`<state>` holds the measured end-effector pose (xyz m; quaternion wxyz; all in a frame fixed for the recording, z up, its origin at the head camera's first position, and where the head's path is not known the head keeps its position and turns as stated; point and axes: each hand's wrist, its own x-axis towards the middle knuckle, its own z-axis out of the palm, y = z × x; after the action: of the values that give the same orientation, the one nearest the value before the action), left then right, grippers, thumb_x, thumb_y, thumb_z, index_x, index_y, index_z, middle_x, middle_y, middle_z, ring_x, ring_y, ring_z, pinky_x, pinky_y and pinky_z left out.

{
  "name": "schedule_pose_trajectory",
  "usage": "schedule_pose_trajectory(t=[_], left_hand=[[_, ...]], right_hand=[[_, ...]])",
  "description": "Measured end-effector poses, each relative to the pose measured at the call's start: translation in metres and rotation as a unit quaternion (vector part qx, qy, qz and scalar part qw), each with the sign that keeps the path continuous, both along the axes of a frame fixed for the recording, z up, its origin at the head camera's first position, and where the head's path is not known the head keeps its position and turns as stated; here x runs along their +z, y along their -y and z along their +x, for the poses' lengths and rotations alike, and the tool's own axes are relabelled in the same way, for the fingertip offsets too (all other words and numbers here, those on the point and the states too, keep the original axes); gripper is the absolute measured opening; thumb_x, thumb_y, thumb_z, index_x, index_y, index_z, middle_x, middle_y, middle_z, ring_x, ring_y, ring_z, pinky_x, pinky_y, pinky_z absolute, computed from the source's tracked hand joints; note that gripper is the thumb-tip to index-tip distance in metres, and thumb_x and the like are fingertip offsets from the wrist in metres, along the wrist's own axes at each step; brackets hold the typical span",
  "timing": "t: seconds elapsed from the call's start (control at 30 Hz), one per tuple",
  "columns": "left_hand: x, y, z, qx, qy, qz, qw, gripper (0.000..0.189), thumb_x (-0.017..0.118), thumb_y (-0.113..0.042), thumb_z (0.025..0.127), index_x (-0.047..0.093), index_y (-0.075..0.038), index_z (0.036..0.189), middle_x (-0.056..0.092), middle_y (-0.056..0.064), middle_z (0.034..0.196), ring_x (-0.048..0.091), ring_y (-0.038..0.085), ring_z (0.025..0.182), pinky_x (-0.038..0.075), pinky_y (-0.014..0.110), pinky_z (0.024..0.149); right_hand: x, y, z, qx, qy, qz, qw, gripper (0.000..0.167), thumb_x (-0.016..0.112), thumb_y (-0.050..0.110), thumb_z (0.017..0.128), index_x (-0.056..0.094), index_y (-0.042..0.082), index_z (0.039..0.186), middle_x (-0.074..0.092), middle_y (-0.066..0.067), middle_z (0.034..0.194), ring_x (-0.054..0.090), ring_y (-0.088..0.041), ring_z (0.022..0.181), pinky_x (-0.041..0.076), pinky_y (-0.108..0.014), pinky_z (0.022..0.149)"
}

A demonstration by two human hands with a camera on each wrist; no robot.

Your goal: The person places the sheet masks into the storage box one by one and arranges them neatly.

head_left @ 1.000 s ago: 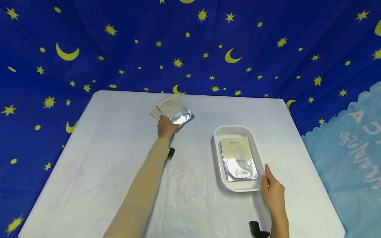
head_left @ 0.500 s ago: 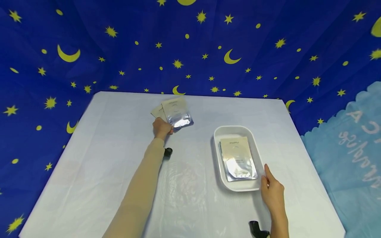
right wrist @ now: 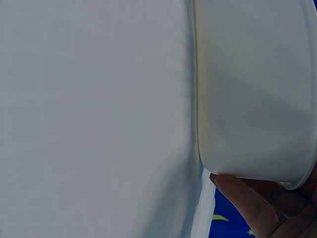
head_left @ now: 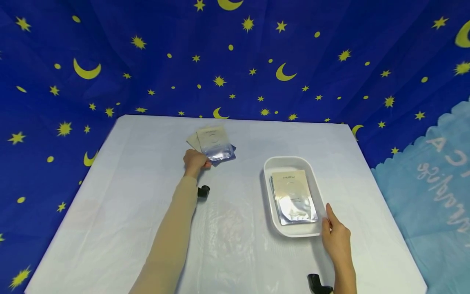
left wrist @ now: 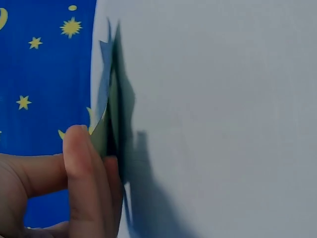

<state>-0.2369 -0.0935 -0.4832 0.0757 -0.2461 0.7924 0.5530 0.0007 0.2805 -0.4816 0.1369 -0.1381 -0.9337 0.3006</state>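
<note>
Toward the back of the table, several cream-and-silver sheet mask packets [head_left: 214, 143] lie fanned over one another. My left hand [head_left: 196, 160] pinches the near left edge of the top one. In the left wrist view, thumb and fingers [left wrist: 81, 163] grip packets [left wrist: 111, 94] seen edge-on, tilted up from the tabletop. A white plastic tray [head_left: 269, 204] sits to the right, holding a neat stack of similar packets [head_left: 293, 196] marked PMPM. My right hand [head_left: 335, 237] holds the tray's near right corner, thumb at the rim; fingers [right wrist: 242, 198] touch its outer wall in the right wrist view.
White cloth covers the table [head_left: 235, 241]. Behind it hangs a blue curtain [head_left: 176, 41] with yellow moons and stars; a light blue lettered panel [head_left: 433, 183] is at the right. Black wrist-camera mounts [head_left: 318, 283] show beside both wrists.
My left hand has drawn back slightly toward me and to the left. The top packet has shifted left and turned more upright with it. Right hand and tray have stayed put.
</note>
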Motion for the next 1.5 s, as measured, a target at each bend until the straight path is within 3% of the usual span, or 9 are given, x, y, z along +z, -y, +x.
schedule_pose_trajectory(t=[0.13,0.23,0.37,0.5,0.8,1.03,1.23,1.33,1.5], left_hand=[[0.003,0.001,0.004,-0.003,-0.014,0.058,0.9982,0.035,0.051,0.008,0.081,0.061,0.012,0.115,0.070,0.015,0.075,0.059,0.003,0.039,0.059,0.022,0.056],[0.005,0.000,0.008,-0.009,-0.034,0.104,0.9940,0.043,0.046,0.008,0.084,0.056,0.008,0.126,0.069,0.024,0.095,0.062,0.003,0.042,0.062,0.028,0.065],[0.011,-0.003,0.014,-0.007,-0.057,0.163,0.9850,0.044,0.049,0.012,0.085,0.054,0.005,0.128,0.068,0.017,0.079,0.064,0.006,0.045,0.063,0.031,0.068],[0.024,-0.009,0.022,0.002,-0.073,0.208,0.9753,0.041,0.052,0.016,0.085,0.053,0.007,0.126,0.060,0.007,0.063,0.065,0.008,0.047,0.060,0.022,0.058],[0.060,-0.032,0.049,-0.029,-0.116,0.242,0.9629,0.039,0.054,0.015,0.084,0.052,0.007,0.122,0.063,0.008,0.068,0.065,0.009,0.048,0.060,0.021,0.057],[0.081,-0.063,0.083,-0.085,-0.159,0.261,0.9484,0.035,0.054,0.015,0.087,0.052,0.006,0.121,0.061,0.012,0.075,0.065,0.012,0.053,0.061,0.026,0.058],[0.081,-0.102,0.113,-0.143,-0.178,0.248,0.9414,0.034,0.053,0.016,0.085,0.053,0.007,0.118,0.060,0.016,0.073,0.065,0.016,0.051,0.062,0.035,0.058],[0.073,-0.123,0.127,-0.174,-0.178,0.225,0.9419,0.031,0.053,0.014,0.085,0.054,0.007,0.116,0.062,0.025,0.077,0.068,0.022,0.052,0.062,0.040,0.058],[0.058,-0.153,0.147,-0.219,-0.159,0.208,0.9400,0.030,0.052,0.013,0.087,0.053,0.007,0.116,0.061,0.019,0.077,0.070,0.026,0.054,0.062,0.041,0.057]], right_hand=[[0.000,0.000,0.000,0.001,-0.002,0.001,1.0000,0.044,0.050,-0.003,0.095,0.046,-0.007,0.139,0.052,-0.032,0.131,0.064,-0.052,0.100,0.055,-0.059,0.078],[0.000,-0.001,0.000,0.002,-0.003,0.002,1.0000,0.044,0.051,-0.004,0.095,0.046,-0.007,0.139,0.052,-0.032,0.131,0.064,-0.052,0.100,0.055,-0.059,0.078],[0.000,0.000,0.000,0.003,-0.004,0.002,1.0000,0.044,0.050,-0.003,0.095,0.046,-0.008,0.139,0.052,-0.032,0.131,0.064,-0.052,0.100,0.055,-0.060,0.078],[-0.001,0.001,0.000,0.002,-0.003,0.000,1.0000,0.044,0.049,-0.002,0.096,0.046,-0.008,0.139,0.052,-0.032,0.131,0.064,-0.051,0.101,0.055,-0.060,0.078],[-0.003,0.000,0.001,0.005,-0.009,-0.002,0.9999,0.043,0.049,-0.003,0.095,0.047,-0.009,0.138,0.053,-0.033,0.130,0.064,-0.051,0.101,0.055,-0.060,0.078],[-0.003,-0.002,0.000,0.007,-0.010,-0.003,0.9999,0.043,0.048,-0.002,0.096,0.046,-0.008,0.139,0.052,-0.031,0.132,0.063,-0.050,0.104,0.054,-0.061,0.081],[-0.001,-0.002,0.000,0.017,-0.027,0.000,0.9995,0.043,0.049,-0.004,0.095,0.047,-0.009,0.138,0.053,-0.032,0.129,0.063,-0.051,0.103,0.054,-0.062,0.079],[-0.001,-0.003,0.001,0.020,-0.032,0.002,0.9993,0.043,0.050,-0.004,0.094,0.048,-0.009,0.137,0.053,-0.033,0.129,0.063,-0.052,0.102,0.053,-0.062,0.078],[0.000,-0.002,0.001,0.012,-0.016,0.000,0.9998,0.044,0.050,-0.003,0.095,0.046,-0.008,0.139,0.052,-0.032,0.130,0.062,-0.052,0.103,0.054,-0.061,0.079]])
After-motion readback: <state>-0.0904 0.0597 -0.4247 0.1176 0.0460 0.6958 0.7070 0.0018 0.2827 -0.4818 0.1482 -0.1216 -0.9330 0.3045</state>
